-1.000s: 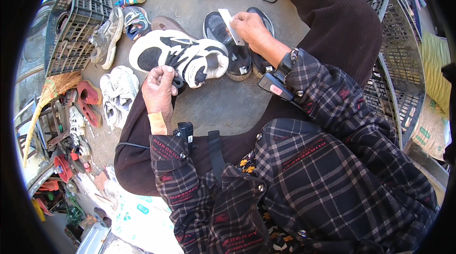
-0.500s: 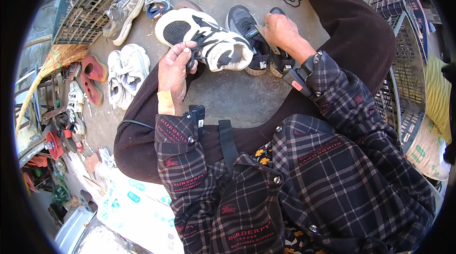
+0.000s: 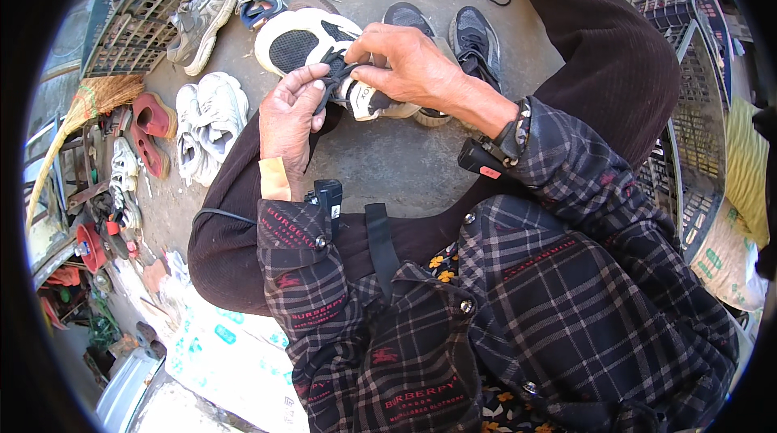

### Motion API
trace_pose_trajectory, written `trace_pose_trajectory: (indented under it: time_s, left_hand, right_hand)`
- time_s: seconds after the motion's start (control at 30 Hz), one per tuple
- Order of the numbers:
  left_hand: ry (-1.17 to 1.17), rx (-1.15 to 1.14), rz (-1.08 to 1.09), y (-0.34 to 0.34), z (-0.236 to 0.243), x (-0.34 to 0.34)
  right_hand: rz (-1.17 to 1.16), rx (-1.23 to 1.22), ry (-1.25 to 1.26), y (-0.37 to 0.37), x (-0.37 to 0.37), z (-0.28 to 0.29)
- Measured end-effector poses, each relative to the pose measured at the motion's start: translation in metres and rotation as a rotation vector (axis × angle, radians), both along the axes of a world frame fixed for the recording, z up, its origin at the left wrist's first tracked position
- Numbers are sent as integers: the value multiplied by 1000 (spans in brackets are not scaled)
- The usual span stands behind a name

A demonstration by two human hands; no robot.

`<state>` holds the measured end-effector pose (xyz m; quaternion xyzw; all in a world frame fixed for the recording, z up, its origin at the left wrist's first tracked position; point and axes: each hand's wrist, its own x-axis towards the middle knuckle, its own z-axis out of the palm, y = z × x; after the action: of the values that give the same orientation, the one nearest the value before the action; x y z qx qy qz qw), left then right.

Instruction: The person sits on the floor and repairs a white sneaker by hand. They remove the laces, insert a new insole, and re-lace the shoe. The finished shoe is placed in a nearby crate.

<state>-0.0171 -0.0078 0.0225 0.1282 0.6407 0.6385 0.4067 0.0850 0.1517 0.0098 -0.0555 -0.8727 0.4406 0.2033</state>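
A white and black sneaker (image 3: 303,40) is held up over my lap, opening toward me. My left hand (image 3: 290,113) pinches its black heel part from below. My right hand (image 3: 409,67) reaches across from the right and pinches the same black part with thumb and forefinger, covering the shoe's right side. Both hands meet at the shoe's near edge, fingertips almost touching. My forearms in plaid sleeves come up from the lower edge.
A black pair of sneakers (image 3: 477,36) lies on the concrete behind the held shoe. White shoes (image 3: 202,121), grey and blue ones (image 3: 202,16), red sandals (image 3: 150,129) and a broom (image 3: 89,105) lie left. Dark plastic crates (image 3: 142,16) stand upper left, more crates (image 3: 688,109) right.
My right hand has moved left from the black pair onto the white sneaker and now pinches it beside my left hand. The strip it held a second ago is gone from view.
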Motion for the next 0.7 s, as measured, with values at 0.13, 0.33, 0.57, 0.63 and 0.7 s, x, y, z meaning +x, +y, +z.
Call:
trace_pose_trajectory:
  time_s: [0.13,0.33,0.57,0.63,0.7]
  left_hand:
    - [-35,-5,8,-1,2,0]
    - [-17,-23,-23,-1,4,-1]
    - [-3,-11,-51,0,3,1]
    - [4,-10,-61,0,3,0]
    - [14,-11,-72,0,2,0]
  right_hand:
    - [-10,71,23,0,-1,-5]
    - [-81,-135,6,-2,1,-1]
    - [-105,-130,26,-1,0,-2]
    - [-110,-129,43,-1,-1,-3]
    - [-126,-141,32,-1,-1,-4]
